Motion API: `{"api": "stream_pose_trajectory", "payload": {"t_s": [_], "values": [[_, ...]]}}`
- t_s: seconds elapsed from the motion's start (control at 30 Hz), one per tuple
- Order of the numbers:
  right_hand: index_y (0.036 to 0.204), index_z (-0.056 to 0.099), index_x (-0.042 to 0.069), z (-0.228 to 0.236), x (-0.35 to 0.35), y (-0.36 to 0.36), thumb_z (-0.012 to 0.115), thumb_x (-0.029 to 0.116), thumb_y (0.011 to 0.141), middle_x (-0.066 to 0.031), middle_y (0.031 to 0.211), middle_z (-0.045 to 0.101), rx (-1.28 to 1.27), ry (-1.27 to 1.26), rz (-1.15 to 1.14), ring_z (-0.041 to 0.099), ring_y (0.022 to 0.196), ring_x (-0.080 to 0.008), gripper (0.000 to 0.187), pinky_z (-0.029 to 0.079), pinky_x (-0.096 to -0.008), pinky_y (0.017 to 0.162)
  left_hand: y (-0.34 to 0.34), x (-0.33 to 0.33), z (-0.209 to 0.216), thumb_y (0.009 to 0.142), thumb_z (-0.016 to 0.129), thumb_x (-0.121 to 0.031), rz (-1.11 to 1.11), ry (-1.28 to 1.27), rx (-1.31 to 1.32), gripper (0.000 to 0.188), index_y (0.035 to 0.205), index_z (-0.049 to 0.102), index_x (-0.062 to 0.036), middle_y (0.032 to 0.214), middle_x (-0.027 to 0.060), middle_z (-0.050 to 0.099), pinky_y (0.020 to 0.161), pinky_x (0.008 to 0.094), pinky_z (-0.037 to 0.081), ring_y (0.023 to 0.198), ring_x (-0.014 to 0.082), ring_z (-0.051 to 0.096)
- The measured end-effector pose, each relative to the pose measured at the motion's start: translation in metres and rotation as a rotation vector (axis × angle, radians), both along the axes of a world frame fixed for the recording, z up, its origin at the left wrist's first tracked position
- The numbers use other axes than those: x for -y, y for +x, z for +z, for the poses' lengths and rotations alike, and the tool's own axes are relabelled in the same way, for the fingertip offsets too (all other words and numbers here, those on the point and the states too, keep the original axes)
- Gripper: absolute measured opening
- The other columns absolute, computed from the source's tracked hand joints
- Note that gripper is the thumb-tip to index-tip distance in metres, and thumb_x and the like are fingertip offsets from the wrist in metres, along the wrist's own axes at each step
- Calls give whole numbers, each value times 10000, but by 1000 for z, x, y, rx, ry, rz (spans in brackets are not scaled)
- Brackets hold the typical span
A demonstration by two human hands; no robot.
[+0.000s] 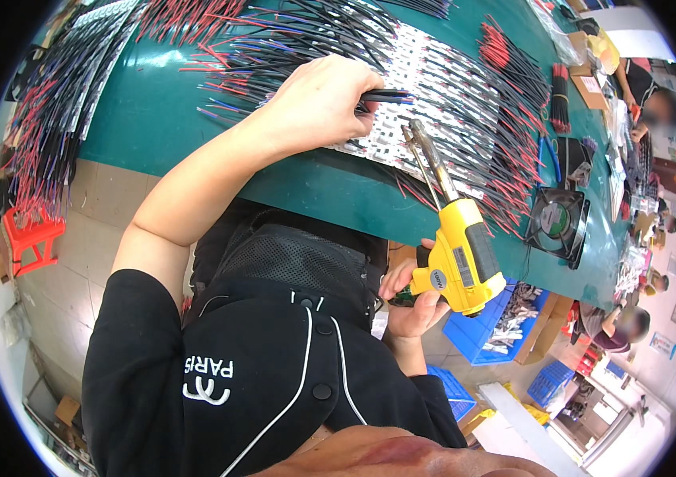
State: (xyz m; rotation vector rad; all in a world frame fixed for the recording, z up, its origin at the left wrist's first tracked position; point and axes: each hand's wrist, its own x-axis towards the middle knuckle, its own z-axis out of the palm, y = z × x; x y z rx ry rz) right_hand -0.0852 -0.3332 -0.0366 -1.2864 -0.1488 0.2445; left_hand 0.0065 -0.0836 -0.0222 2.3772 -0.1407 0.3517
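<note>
My left hand (324, 102) is closed over the workbench, its fingers around a small bundle of black wires (390, 95) whose ends point right. In my right hand (413, 312), near the bench's front edge, is a yellow soldering gun (457, 262). Its metal tip (425, 151) and a thin feed tube beside it point up and away, a short gap from the held wires. Beneath both lies a white panel of small boards (405, 60), with rows of black and red leads (465, 95) across it.
The green workbench (135, 111) carries more wired panels (52, 127) at the left. A square black fan (558, 222) and red-and-black wire bundles (561, 99) are at the right. Below are a blue bin of parts (473, 326) and a red stool (32, 238). Other people sit at the far right.
</note>
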Motion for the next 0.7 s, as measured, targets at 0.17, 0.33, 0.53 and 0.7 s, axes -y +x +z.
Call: {"api": "stream_pose_trajectory", "payload": {"t_s": [0.17,0.33,0.53,0.7], "values": [[1232,296,-65,3,-1,2,619,481,803,-62,625,454,-7,6,-8,466,476,-144,765,417,-263,432,0,-1,1,659,662,-86,-26,-29,-39,206,821,594,21,736,154,589,631,357,453,698,333,567],[1229,295,-68,2,0,1,581,477,833,-61,619,451,41,25,1,462,464,-139,731,415,-260,414,2,-17,-9,762,637,-91,-175,5,103,200,907,571,31,804,168,599,643,348,462,715,304,584],[1218,297,-72,2,3,2,531,485,857,-61,612,441,85,-9,-39,454,449,-139,704,410,-261,395,-16,-41,37,908,521,-126,345,-236,366,148,980,543,2,789,50,543,632,252,431,671,100,498],[1213,299,-74,0,8,2,522,488,858,-62,606,437,81,-11,-47,447,441,-137,702,404,-259,380,-31,-28,54,914,518,-130,302,-294,429,129,961,488,-13,733,9,482,573,227,355,636,74,405]]}}
